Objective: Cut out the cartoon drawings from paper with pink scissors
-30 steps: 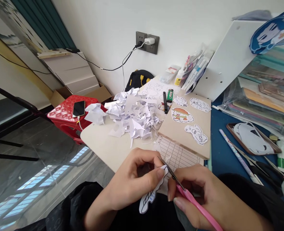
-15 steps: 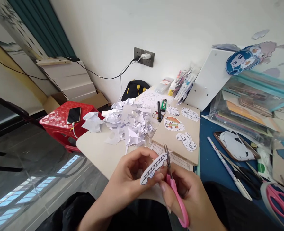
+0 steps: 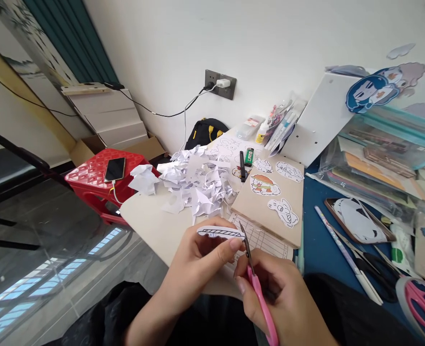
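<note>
My left hand [image 3: 201, 259] pinches a paper cutout [image 3: 218, 232], a long white piece with a black striped band. Thumb and fingers hold it near its right end, and it lies almost level. My right hand [image 3: 281, 288] grips pink-handled scissors [image 3: 258, 293], whose blades point up at the cutout's right tip. The blades look nearly closed, and whether they touch the paper I cannot tell. Beyond the hands, a cardboard-coloured board [image 3: 256, 204] bears several cutouts, among them a burger-shaped animal [image 3: 265, 185] and a striped-belly figure [image 3: 283, 212].
Crumpled paper scraps [image 3: 201, 185] heap on the table's left. A black pen-like tool [image 3: 242, 166] and green box [image 3: 249, 157] lie behind the board. On the blue mat [image 3: 313, 250] are a pen [image 3: 345, 254], black scissors [image 3: 374, 271] and more cutouts. A phone [image 3: 115, 169] rests on a red stool [image 3: 90, 168].
My left hand has turned the cutout from a steep slant to nearly level, its lower left end swinging up. The scissors have shifted slightly left and down, still in my right hand.
</note>
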Tool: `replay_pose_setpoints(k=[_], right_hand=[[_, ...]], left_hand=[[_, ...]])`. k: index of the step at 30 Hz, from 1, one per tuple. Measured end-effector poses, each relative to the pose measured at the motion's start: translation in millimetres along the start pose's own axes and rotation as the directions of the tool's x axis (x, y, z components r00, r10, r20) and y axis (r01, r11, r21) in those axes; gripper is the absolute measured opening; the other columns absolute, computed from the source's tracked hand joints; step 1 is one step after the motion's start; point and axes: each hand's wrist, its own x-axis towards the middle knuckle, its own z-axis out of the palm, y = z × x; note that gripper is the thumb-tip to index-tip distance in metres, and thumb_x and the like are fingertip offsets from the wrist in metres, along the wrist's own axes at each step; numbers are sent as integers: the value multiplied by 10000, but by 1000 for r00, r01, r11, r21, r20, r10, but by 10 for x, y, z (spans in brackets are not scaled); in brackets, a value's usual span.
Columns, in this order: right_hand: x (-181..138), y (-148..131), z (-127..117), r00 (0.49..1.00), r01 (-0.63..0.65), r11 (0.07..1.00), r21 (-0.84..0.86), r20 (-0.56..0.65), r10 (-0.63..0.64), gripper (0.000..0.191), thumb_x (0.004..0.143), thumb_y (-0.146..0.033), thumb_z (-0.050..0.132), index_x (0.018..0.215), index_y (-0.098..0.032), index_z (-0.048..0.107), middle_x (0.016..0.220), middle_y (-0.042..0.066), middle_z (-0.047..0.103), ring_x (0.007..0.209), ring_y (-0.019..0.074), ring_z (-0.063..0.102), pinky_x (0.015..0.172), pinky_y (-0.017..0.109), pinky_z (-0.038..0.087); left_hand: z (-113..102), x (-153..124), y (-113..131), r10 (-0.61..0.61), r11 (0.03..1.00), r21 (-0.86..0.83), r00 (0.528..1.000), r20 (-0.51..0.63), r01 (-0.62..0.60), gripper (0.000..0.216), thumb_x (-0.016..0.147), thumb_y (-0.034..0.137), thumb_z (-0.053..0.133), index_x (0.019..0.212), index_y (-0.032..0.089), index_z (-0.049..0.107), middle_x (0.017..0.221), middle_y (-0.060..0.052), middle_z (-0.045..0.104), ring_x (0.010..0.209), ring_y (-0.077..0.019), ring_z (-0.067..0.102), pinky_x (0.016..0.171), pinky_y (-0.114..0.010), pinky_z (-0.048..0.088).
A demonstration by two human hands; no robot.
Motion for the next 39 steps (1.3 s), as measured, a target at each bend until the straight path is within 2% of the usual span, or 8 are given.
replay_pose_setpoints(k=[3,10,16,19,24,30,35,39], right_hand=[[13,-25,3,999,-29,999,39,21,28,109,734,-211,566,673,-209,477,583,-53,408,502,131,398,472,243,325],[3,-63,3,991,-130,985,110,32,127,72,692,-208,589,707,-216,519,581,-55,442,542,141,377,499,263,296],[-8,-54,-14,992,-125,988,94,44,121,70,683,-206,586,739,-208,543,616,-40,493,548,144,420,500,261,326],[-10,-39,-16,993,-118,990,73,38,116,73,676,-202,590,728,-208,538,621,-37,492,535,141,419,492,256,338],[-19,2,-3,995,-95,993,66,6,95,80,673,-182,611,724,-204,553,619,-32,499,523,137,438,478,238,366],[-34,17,-6,997,-76,993,86,18,74,85,698,-156,612,739,-209,560,631,-31,534,538,137,480,496,221,411],[-31,14,-4,997,-71,992,100,31,68,103,706,-139,611,716,-212,540,619,-45,511,525,125,466,489,213,398],[-22,12,-2,996,-77,990,122,48,71,118,695,-125,609,717,-210,530,620,-49,491,528,124,463,495,212,402]], left_hand=[[-13,-9,0,20,999,45,1000,-4,-20,107,830,173,697,733,158,656,565,50,610,527,-60,569,537,-122,438],[9,-41,2,-10,1000,25,999,47,9,194,841,215,679,678,159,588,554,34,591,544,-86,557,555,-158,455],[23,-66,31,-83,996,44,997,1,83,220,823,242,685,657,155,569,551,22,587,540,-103,545,551,-189,457],[46,-65,54,-99,995,29,995,30,99,222,817,224,686,643,152,568,559,16,596,547,-107,559,552,-187,462],[88,-74,73,-94,996,3,996,-1,94,197,811,202,693,655,153,583,565,21,590,552,-102,557,560,-178,458],[23,-52,58,-98,995,3,995,27,98,195,805,202,699,654,154,585,559,25,589,548,-99,550,556,-176,453],[13,-73,36,-111,994,-7,993,48,112,194,808,219,699,667,157,582,564,24,590,547,-101,547,552,-182,450],[48,-100,31,-118,993,6,993,21,118,196,803,235,699,668,163,577,554,23,584,545,-110,543,558,-199,452]])
